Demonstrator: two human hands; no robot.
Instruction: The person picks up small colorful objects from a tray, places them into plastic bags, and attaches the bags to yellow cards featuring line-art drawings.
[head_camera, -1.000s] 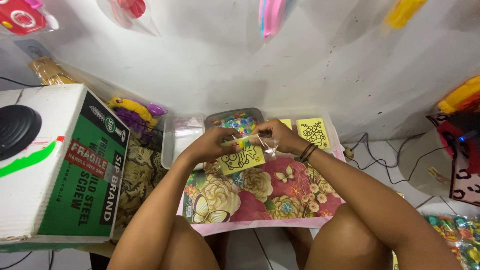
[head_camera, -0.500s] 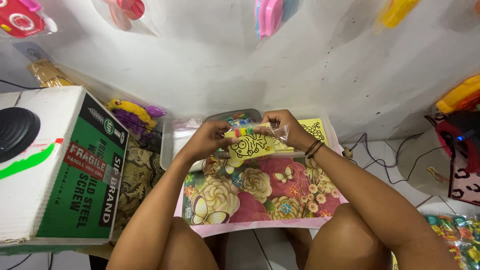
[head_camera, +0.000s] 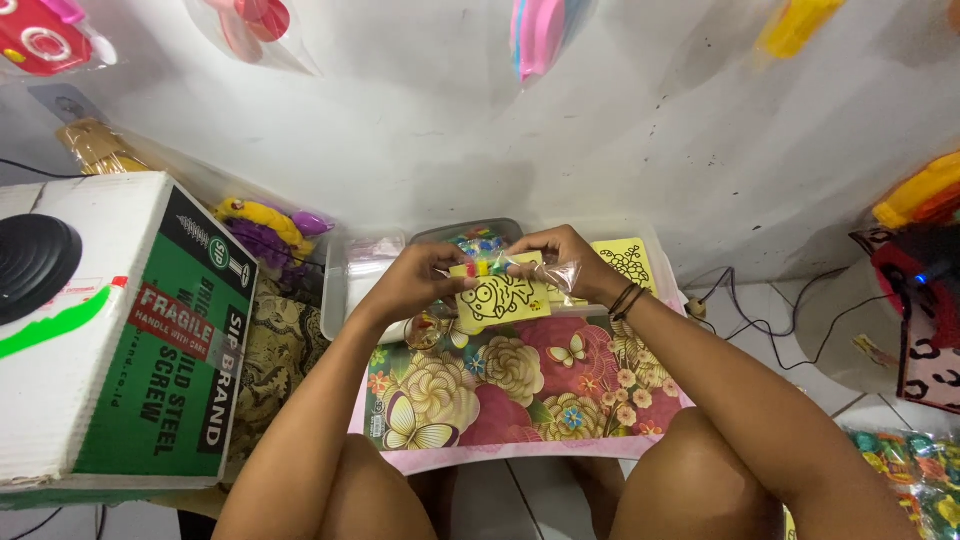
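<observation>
Bare arms, dark bands (head_camera: 626, 299) (right wrist), bare knees

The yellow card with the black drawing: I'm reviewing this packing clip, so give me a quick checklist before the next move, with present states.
1. Yellow card held in both hands: ok.
2. Left hand grips its left edge: ok.
3. Right hand pinches the clear sleeve: ok.
4. Sleeve mouth open: cannot tell.
5. Second yellow card within reach: ok.
6. Floral tabletop free under the hands: ok.
</observation>
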